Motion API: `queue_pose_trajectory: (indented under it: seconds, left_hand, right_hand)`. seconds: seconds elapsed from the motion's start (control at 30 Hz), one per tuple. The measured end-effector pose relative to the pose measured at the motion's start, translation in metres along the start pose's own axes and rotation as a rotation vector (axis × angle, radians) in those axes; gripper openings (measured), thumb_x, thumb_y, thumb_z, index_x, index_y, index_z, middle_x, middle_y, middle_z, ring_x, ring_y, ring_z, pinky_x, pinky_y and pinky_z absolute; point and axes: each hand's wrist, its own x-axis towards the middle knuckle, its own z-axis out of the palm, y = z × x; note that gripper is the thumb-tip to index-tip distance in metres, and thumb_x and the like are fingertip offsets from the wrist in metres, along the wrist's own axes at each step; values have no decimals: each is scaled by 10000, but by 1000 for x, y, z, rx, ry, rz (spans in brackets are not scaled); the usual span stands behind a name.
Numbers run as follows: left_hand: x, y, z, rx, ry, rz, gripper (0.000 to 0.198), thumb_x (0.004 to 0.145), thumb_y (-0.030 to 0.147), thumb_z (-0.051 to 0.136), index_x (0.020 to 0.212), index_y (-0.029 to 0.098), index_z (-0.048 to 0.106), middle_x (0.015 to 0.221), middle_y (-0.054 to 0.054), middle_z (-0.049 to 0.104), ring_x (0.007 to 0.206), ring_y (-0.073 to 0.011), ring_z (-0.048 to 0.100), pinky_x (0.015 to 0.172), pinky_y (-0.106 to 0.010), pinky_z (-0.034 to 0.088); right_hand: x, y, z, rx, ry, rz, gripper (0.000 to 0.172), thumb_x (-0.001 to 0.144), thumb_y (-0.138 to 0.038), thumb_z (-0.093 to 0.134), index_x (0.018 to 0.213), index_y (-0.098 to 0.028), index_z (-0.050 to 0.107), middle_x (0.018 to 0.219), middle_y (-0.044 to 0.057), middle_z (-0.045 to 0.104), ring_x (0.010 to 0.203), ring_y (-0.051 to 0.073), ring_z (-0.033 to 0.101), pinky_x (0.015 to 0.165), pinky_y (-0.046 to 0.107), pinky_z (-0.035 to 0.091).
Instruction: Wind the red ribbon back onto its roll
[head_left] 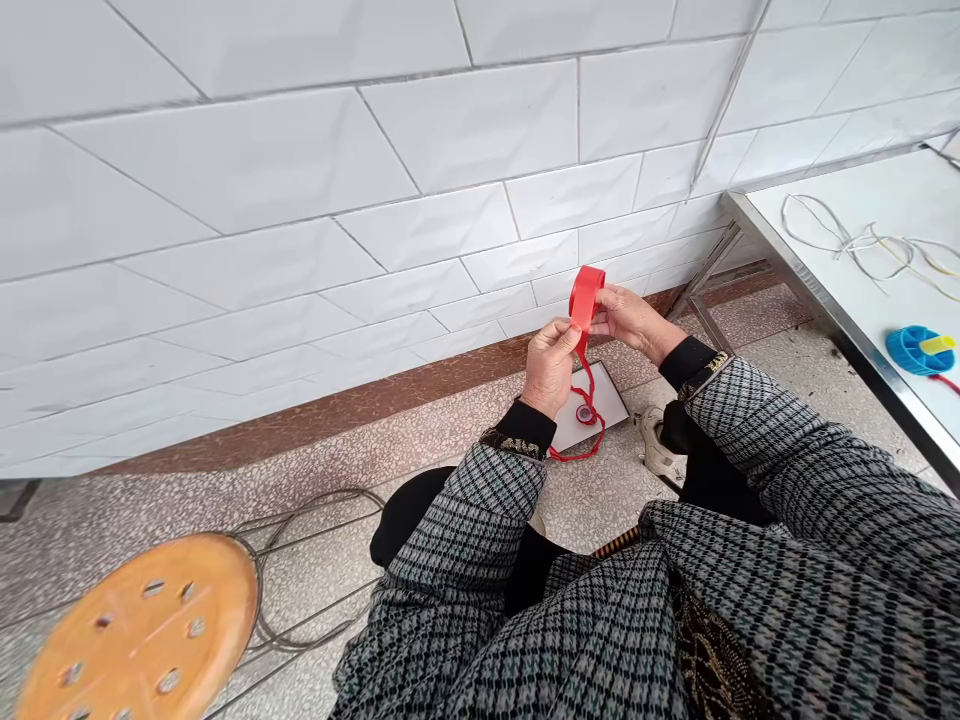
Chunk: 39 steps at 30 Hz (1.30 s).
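Note:
Between my two hands, in front of the tiled wall, is a loop of glossy red tape [587, 296]. My left hand [550, 366] is closed, thumb and fingers pinching the lower end of the loop. On the other side, my right hand [634, 322] has its fingers on the loop's right edge, partly hidden behind it. A twisted red strand [586, 378] hangs from the tape down to a white board [611, 405] on the floor. There, a small red roll with a pale core [586, 413] lies among the strand's curls.
An orange round stool seat [142, 630] with holes stands at lower left, beside thin metal rods and wire rings [300, 560]. At right, a metal-edged table [847, 290] holds loose wires [862, 240] and a blue spool [919, 350] with a yellow piece. White tiles [465, 120] face me.

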Motion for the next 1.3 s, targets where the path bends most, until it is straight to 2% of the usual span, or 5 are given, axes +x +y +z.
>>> queue_pose_trajectory:
  seconds: [0.33, 0.63, 0.77, 1.07, 1.3]
  left_hand:
    - [-2, 6, 1, 38, -16, -64, 766, 663, 470, 997, 632, 223, 273, 510, 97, 351, 458, -49, 337, 479, -230, 314]
    - [-2, 4, 2, 234, 78, -58, 395, 747, 394, 966, 744, 188, 629, 612, 60, 571, 507, -49, 396, 505, -224, 306]
    - [1, -1, -3, 292, 28, -6, 477, 700, 452, 971, 587, 174, 600, 563, 51, 497, 546, -62, 382, 547, -236, 315]
    - [4, -7, -7, 284, 33, 30, 524, 679, 520, 964, 566, 188, 574, 589, 22, 584, 605, -98, 488, 657, -259, 424]
    - [5, -13, -11, 291, 65, 73, 422, 718, 350, 954, 753, 218, 554, 578, 78, 568, 543, -95, 506, 596, -237, 399]
  right_hand:
    - [5, 5, -6, 42, -32, 104, 181, 1021, -95, 564, 899, -149, 686, 733, 79, 757, 599, 136, 693, 558, 185, 582]
    - [-1, 1, 0, 85, -26, 156, 168, 1069, -133, 597, 912, -172, 644, 712, 47, 748, 558, 117, 654, 522, 170, 536]
    - [-1, 4, 0, 65, -23, 159, 232, 1095, -147, 547, 886, -179, 641, 713, 39, 748, 597, 128, 667, 585, 203, 577]
    - [-1, 5, -1, 83, -68, 230, 266, 1096, -219, 575, 840, -186, 637, 695, 30, 722, 575, 119, 627, 581, 196, 542]
    - [3, 9, -7, 142, -116, 238, 171, 1055, -184, 616, 890, -186, 661, 707, 20, 724, 587, 117, 630, 577, 183, 554]
